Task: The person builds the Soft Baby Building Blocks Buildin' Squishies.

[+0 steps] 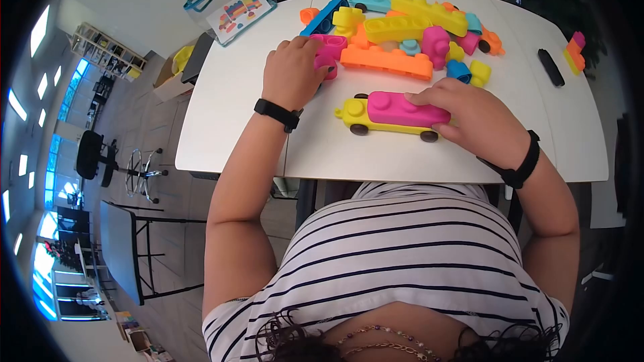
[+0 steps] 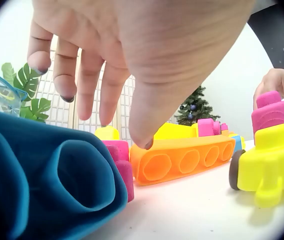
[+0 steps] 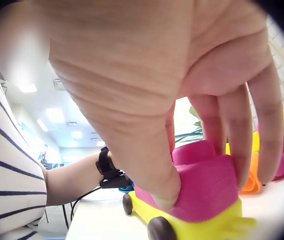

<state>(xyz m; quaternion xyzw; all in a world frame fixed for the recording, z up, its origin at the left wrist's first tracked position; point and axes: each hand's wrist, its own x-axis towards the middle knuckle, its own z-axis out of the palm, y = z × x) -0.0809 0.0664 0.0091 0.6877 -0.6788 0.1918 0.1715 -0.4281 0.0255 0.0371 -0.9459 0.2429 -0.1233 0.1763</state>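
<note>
A yellow wheeled toy car base (image 1: pixel 348 111) stands on the table with a long pink building block (image 1: pixel 392 108) seated on top. My right hand (image 1: pixel 475 115) holds this pink block between thumb and fingers, at the end away from the yellow nose. In the right wrist view the thumb presses one side of the pink block (image 3: pixel 207 182) and the fingers lie along the other. My left hand (image 1: pixel 293 72) reaches over another pink block (image 1: pixel 329 47), its fingers extended and spread in the left wrist view. Beside it lies a long orange block (image 1: pixel 387 63).
A pile of blocks includes yellow long blocks (image 1: pixel 399 28) and a blue long block (image 1: pixel 326 17). A black object (image 1: pixel 551 68) and a small stacked piece (image 1: pixel 575 53) lie on the right. A clear bag (image 1: pixel 231 3) rests at the table's back left edge.
</note>
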